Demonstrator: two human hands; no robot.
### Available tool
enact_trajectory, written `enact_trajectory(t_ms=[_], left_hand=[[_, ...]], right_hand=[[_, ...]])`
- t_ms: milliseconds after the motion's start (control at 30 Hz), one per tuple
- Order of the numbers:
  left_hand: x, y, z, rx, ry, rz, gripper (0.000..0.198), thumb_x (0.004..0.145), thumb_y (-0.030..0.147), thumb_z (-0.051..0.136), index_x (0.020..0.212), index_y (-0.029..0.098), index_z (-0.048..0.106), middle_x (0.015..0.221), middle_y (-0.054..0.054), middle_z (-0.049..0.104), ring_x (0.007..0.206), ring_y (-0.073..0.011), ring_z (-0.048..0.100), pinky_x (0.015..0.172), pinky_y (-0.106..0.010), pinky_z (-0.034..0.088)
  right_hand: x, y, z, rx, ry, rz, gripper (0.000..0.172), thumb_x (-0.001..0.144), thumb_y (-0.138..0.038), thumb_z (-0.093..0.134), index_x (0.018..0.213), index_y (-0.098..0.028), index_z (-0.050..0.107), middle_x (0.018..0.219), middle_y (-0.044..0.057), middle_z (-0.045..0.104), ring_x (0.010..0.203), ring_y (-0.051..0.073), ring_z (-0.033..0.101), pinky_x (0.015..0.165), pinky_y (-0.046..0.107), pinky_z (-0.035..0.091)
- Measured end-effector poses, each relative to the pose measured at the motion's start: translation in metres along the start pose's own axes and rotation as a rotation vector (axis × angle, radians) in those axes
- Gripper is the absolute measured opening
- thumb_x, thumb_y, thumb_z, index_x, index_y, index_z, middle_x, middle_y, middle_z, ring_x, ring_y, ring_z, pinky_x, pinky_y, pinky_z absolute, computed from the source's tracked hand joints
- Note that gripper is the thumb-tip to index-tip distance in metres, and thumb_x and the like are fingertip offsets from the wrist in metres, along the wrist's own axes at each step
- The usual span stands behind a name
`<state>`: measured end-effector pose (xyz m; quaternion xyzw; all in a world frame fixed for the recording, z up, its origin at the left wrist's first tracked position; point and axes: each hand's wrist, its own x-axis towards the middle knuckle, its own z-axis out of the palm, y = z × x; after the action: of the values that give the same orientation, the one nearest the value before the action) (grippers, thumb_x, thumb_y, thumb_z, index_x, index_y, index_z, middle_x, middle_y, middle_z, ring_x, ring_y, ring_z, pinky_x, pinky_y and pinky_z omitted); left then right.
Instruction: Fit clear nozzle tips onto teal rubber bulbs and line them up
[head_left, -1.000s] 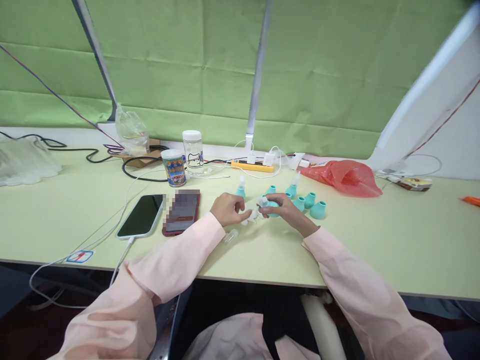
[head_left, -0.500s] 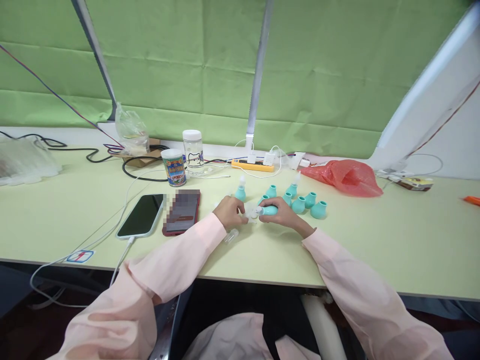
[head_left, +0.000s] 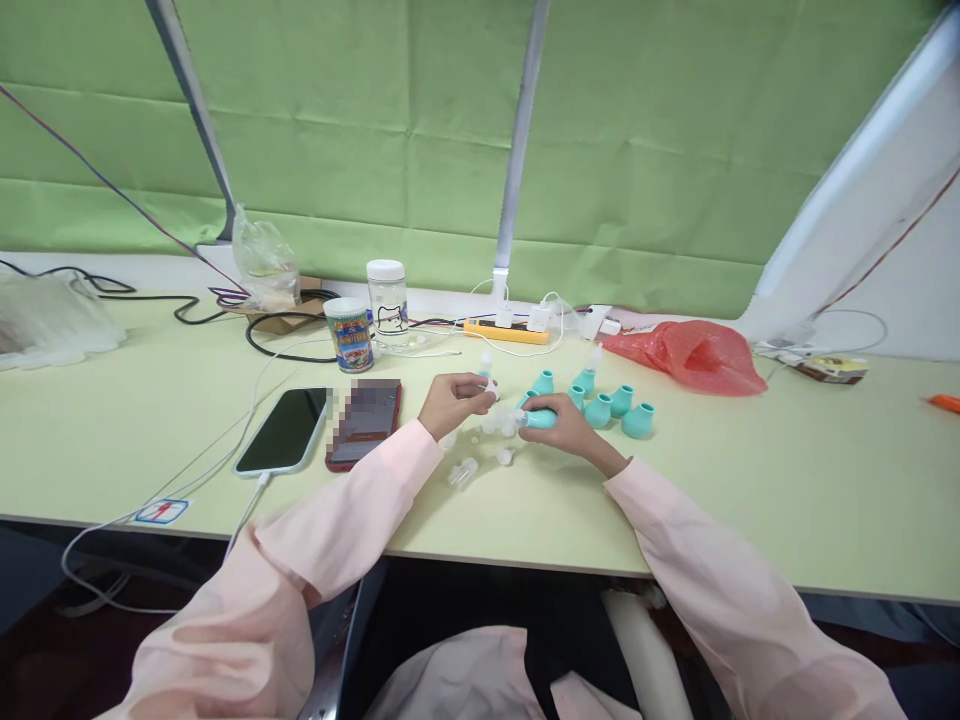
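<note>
In the head view, the left hand [head_left: 456, 403] has its thumb and fingertips closed on a small white piece [head_left: 492, 392]. The right hand [head_left: 562, 427] is curled around a teal bulb [head_left: 540, 419], held sideways, its clear tip [head_left: 519, 420] pointing toward the left hand's side. Small clear parts [head_left: 505, 456] lie on the table [head_left: 720, 490] between the hands and nearer the person. Other bulbs [head_left: 637, 421] stand beyond and right of the right-hand grip; a tipped one [head_left: 486, 361] is just beyond the left fingers. Two phones [head_left: 282, 432] lie left of the left hand.
</note>
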<state>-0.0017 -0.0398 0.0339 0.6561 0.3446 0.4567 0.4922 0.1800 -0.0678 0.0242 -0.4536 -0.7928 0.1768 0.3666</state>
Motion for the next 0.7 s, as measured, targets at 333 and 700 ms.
enact_trajectory(t_ms=[333, 700], left_hand=[[-0.004, 0.006, 0.003, -0.281, -0.158, -0.144, 0.031, 0.056, 0.031, 0.065, 0.066, 0.014, 0.040, 0.074, -0.004, 0.060, 0.079, -0.0174, 0.058, 0.066, -0.034, 0.047], [-0.006, -0.008, 0.011, -0.498, -0.142, -0.098, 0.028, 0.065, 0.031, 0.058, 0.068, 0.016, 0.035, 0.084, -0.006, 0.061, 0.091, -0.0202, 0.055, 0.073, -0.040, 0.043]], right_hand=[[-0.003, -0.002, 0.012, -0.009, 0.189, 0.053, 0.017, 0.061, -0.033, 0.055, 0.066, -0.017, 0.055, 0.059, 0.000, 0.055, 0.053, 0.013, 0.050, 0.052, 0.024, 0.039], [-0.008, -0.010, 0.024, -0.056, 0.204, 0.009, 0.023, 0.070, -0.038, 0.048, 0.071, -0.016, 0.053, 0.060, 0.000, 0.054, 0.052, 0.011, 0.048, 0.051, 0.022, 0.037]])
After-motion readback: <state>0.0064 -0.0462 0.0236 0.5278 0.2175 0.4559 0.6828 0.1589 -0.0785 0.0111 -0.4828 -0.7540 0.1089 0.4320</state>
